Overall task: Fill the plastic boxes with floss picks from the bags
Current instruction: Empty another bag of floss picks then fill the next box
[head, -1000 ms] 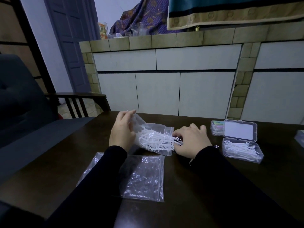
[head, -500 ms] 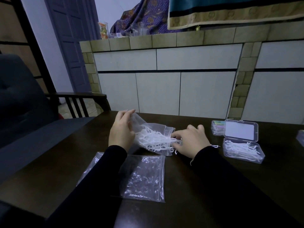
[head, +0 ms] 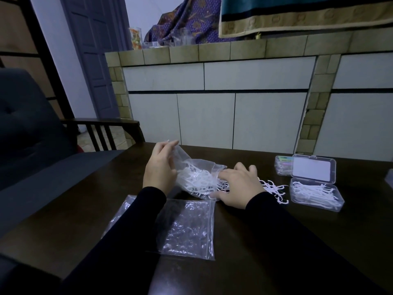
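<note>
left hand [head: 160, 169] grip pinched, raised; right hand [head: 238, 186] fingers spread, low

A dark wooden worktop [head: 319, 241] carries 2 flat empty clear bags [head: 187, 228] near its front edge. Behind them lies a bag of white floss picks [head: 197, 177], with loose picks [head: 274, 188] spilled beside it. To the right sits an open plastic box [head: 314, 192] holding picks, a second box [head: 284, 167] behind it.

Dark wood table [head: 350, 241]; grey armchair [head: 27, 128] left; tiled counter [head: 212, 54] behind w/ draped cloths [head: 297, 15].
</note>
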A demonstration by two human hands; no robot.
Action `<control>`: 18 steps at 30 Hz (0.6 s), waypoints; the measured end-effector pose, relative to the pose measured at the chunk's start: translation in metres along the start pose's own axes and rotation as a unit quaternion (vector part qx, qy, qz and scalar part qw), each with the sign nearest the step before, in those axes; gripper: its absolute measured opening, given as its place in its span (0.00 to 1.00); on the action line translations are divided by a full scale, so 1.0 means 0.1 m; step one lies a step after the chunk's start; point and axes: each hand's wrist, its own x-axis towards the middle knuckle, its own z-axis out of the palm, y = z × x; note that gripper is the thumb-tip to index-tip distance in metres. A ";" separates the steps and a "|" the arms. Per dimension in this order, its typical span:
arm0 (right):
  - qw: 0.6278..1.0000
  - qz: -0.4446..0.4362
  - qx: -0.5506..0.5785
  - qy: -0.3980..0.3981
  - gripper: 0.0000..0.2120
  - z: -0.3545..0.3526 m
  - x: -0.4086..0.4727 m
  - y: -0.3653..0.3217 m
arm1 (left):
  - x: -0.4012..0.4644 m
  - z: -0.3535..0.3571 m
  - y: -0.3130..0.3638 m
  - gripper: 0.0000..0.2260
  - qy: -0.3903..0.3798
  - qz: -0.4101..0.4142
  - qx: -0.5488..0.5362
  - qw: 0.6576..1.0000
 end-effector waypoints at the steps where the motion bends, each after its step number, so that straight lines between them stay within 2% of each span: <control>1: 1.000 0.008 -0.003 -0.004 0.23 0.00 0.00 0.01 | 0.00 0.00 -0.01 0.31 0.000 0.000 0.001 1.000; 4: 0.999 0.034 -0.016 -0.006 0.18 -0.01 0.02 0.03 | -0.01 0.00 -0.02 0.31 0.001 -0.002 0.003 1.000; 10: 0.994 0.090 -0.058 -0.027 0.15 -0.08 0.01 0.08 | -0.01 -0.02 -0.01 0.31 0.008 -0.005 0.012 1.000; 13: 0.988 0.122 -0.087 -0.035 0.19 -0.11 0.01 0.06 | -0.01 -0.02 0.00 0.31 0.009 -0.007 0.009 1.000; 15: 0.993 0.098 -0.057 -0.019 0.23 -0.10 -0.01 0.05 | -0.01 -0.02 0.01 0.31 0.008 -0.008 0.012 1.000; 18: 0.999 0.037 -0.001 0.010 0.22 -0.06 -0.03 0.00 | -0.02 -0.01 0.02 0.31 0.009 -0.004 0.018 1.000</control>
